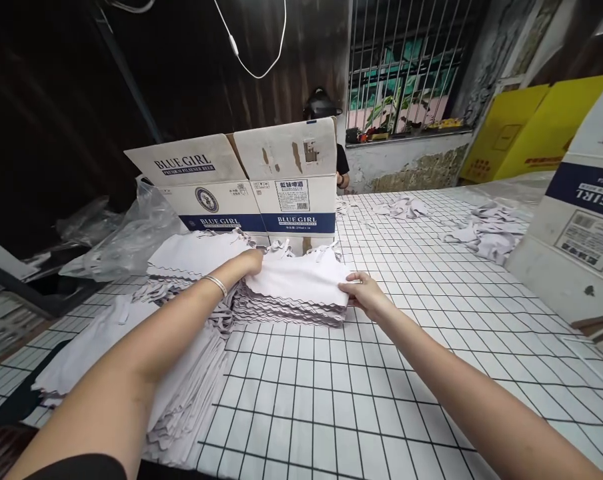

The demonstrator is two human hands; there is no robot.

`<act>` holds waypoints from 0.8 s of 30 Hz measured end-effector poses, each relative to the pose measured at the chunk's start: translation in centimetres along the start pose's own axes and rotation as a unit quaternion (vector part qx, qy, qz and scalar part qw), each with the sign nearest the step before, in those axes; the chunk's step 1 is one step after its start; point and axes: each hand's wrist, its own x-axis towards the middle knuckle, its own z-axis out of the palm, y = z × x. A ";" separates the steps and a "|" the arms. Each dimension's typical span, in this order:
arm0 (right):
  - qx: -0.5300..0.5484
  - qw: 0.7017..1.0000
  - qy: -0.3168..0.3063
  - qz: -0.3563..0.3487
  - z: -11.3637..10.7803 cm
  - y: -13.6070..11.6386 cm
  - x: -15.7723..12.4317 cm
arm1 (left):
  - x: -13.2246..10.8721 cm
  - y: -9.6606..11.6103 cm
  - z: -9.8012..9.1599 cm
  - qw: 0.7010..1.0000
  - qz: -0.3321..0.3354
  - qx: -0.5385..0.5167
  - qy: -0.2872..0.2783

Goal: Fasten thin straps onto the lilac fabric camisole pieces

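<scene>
A thick stack of white cloth pieces with zigzag edges (296,293) lies on the checked table cover (381,373). My left hand (251,261) rests on the stack's far left corner, fingers curled down onto the top sheet; a thin bracelet circles the wrist. My right hand (364,293) pinches the right edge of the upper sheets between thumb and fingers. More white cloth pieces (181,260) are piled to the left, and another spread of them (131,360) lies under my left forearm.
An open Blue Girl beer carton (261,193) stands just behind the stack. A second carton (576,227) stands at the right. Loose cloth scraps (486,230) lie far right. Clear plastic bags (126,240) sit at left. A person in black (339,160) is behind the carton.
</scene>
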 end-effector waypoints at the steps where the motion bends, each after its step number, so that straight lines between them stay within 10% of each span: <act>1: -0.015 1.000 -0.002 -0.012 0.0 0.2 0.0 | 0.2 -0.2 0.2 1.000 -0.016 0.021 -0.017; 5: -0.207 0.973 0.032 -0.097 0.2 0.4 -0.2 | -0.6 -0.1 -0.2 0.995 -0.046 0.084 -0.025; 9: -0.448 0.832 0.073 -0.318 0.8 1.3 -0.8 | -2.4 1.3 1.2 0.988 0.014 0.116 0.100; 12: -0.523 0.761 -0.022 -0.384 1.7 2.3 -0.7 | -1.9 1.9 4.8 0.976 0.074 0.040 0.203; 18: -0.563 0.744 -0.120 -0.340 2.9 3.2 0.6 | 0.7 0.6 11.5 0.991 -0.004 -0.020 0.131; 24: -0.523 0.760 -0.130 -0.364 1.7 3.5 -0.1 | -0.4 1.9 10.7 0.981 0.007 -0.010 0.194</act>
